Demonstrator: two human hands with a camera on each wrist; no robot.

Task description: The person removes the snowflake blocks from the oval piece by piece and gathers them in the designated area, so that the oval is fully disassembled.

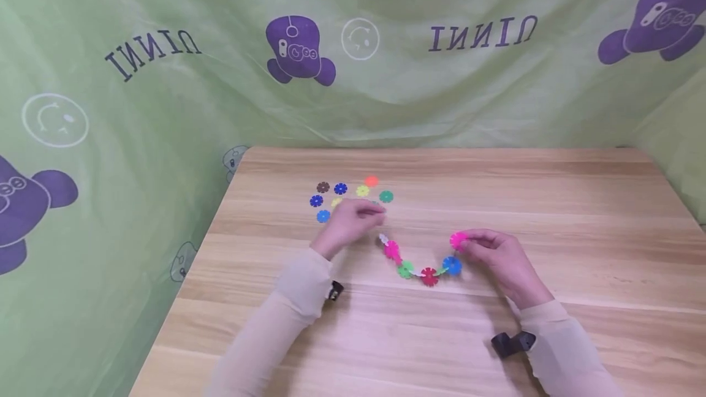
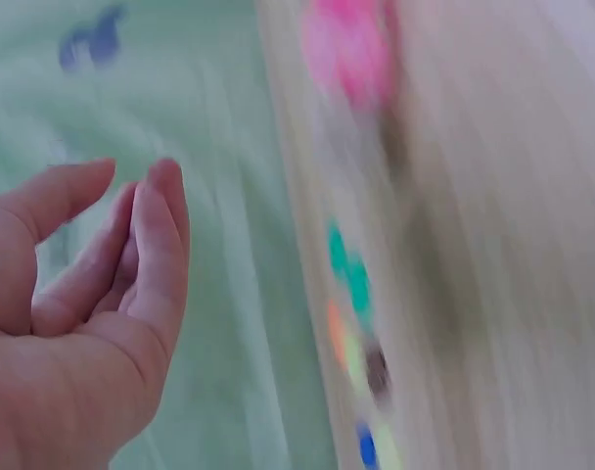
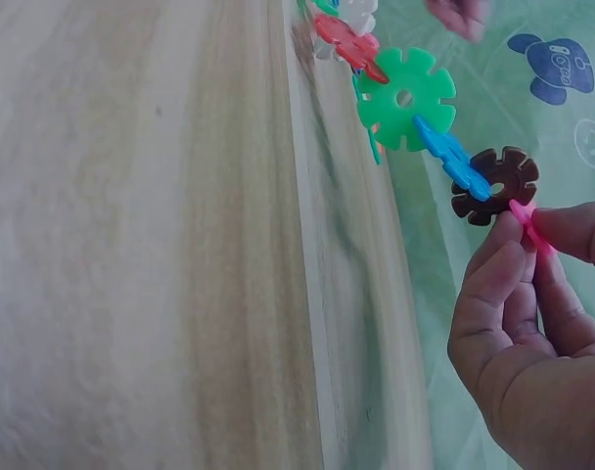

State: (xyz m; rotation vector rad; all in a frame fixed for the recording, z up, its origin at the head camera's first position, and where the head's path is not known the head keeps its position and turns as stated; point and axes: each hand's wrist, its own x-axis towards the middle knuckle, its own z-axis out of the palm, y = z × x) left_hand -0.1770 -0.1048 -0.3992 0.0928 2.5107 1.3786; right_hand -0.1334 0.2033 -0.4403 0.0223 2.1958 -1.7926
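A chain of slotted plastic snowflake discs hangs in a curve over the table, with a red disc [image 1: 429, 276] at its low point. My right hand [image 1: 504, 262] pinches the pink disc [image 1: 457, 241] at the chain's right end between thumb and fingertips. In the right wrist view, a brown disc [image 3: 513, 176], a blue disc [image 3: 452, 157] and a large green disc [image 3: 405, 98] follow from it. Beside the chain's left end, at a white disc [image 1: 383, 239], is my left hand [image 1: 350, 222]. Its thumb and fingers stand apart with nothing between them in the left wrist view.
Loose discs lie beyond my left hand, among them a brown disc [image 1: 323, 187], an orange disc [image 1: 372, 181] and a teal disc [image 1: 387, 196]; my hand hides part of the group. A green printed curtain [image 1: 397, 103] hangs behind the wooden table [image 1: 579, 213].
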